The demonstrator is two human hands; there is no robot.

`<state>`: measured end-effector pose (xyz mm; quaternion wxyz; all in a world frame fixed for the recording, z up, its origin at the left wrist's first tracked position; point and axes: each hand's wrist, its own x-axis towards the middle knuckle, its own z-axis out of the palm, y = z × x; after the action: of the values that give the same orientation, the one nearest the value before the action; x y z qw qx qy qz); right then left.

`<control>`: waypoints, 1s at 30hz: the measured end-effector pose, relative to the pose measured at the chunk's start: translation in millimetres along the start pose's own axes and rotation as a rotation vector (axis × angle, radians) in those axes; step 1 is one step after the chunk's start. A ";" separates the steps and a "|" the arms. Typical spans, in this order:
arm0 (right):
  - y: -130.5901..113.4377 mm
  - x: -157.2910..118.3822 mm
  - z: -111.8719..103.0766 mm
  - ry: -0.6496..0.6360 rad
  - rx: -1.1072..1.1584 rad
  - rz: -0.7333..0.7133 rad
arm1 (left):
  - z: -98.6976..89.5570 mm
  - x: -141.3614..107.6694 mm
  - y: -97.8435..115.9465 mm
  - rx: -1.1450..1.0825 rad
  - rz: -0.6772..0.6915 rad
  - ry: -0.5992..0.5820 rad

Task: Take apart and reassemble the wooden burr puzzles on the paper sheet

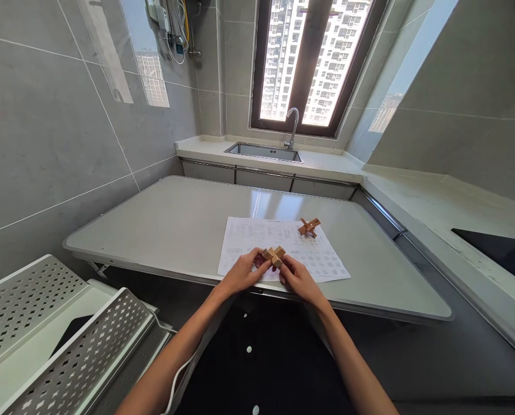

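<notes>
Between my two hands is a wooden burr puzzle, made of interlocking light-brown blocks, held just above the near edge of a printed sheet. My left hand is closed on its left end, thumb and fingers pinching a block. On the other side, my right hand grips the lower right part with its fingertips. Some of the fingers are hidden behind the pieces. A second wooden puzzle piece cluster, with blocks crossing one another, rests on the upper right corner of the sheet.
The sheet lies on a white folding table. Beyond it are a counter with a sink and a faucet beneath a window. A perforated white rack stands at the lower left, with a white cable by my left arm.
</notes>
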<state>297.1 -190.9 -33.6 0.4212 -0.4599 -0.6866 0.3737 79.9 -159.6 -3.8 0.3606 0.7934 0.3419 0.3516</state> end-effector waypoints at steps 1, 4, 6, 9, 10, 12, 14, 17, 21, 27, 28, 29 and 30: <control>0.9 0.3 0.8 0.005 0.001 0.003 | 0.4 0.6 -1.4 0.006 -0.009 0.014; 2.8 0.8 2.0 0.004 -0.004 0.002 | 0.1 1.9 -3.6 0.026 -0.033 0.038; 2.4 0.7 1.9 -0.008 -0.009 -0.006 | -1.0 2.7 -3.5 0.028 -0.031 0.019; 0.2 -0.1 1.3 -0.030 -0.015 -0.017 | -3.1 3.8 -1.8 0.023 -0.013 -0.013; -0.7 -0.4 1.1 -0.035 -0.017 -0.020 | -3.6 3.9 -1.2 0.023 -0.010 -0.017; -2.5 -1.1 0.9 -0.040 -0.021 -0.024 | -4.3 3.8 0.2 0.023 -0.005 -0.022; -3.9 -1.6 0.7 -0.039 -0.028 -0.029 | -4.6 3.1 1.3 0.021 0.001 -0.030; -5.1 -2.1 -0.1 -0.041 -0.045 -0.043 | -4.5 1.7 2.7 0.018 0.012 -0.040; -4.4 -2.3 -1.9 -0.064 -0.054 -0.064 | -4.1 0.5 4.1 0.021 0.023 -0.041; -3.4 -2.5 -3.8 -0.097 -0.037 -0.069 | -3.7 -1.4 7.2 0.019 0.041 -0.040; -3.6 -2.6 -4.1 -0.101 -0.032 -0.069 | -3.6 -2.0 7.8 0.019 0.044 -0.038; -4.1 -2.7 -4.4 -0.105 -0.028 -0.068 | -3.4 -2.7 8.5 0.018 0.049 -0.036; -4.6 -2.8 -4.5 -0.107 -0.023 -0.068 | -3.3 -3.4 9.0 0.017 0.055 -0.034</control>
<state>300.4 -194.3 -28.5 0.3913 -0.4203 -0.7276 0.3753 78.1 -165.8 4.1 0.3497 0.8114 0.3169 0.3450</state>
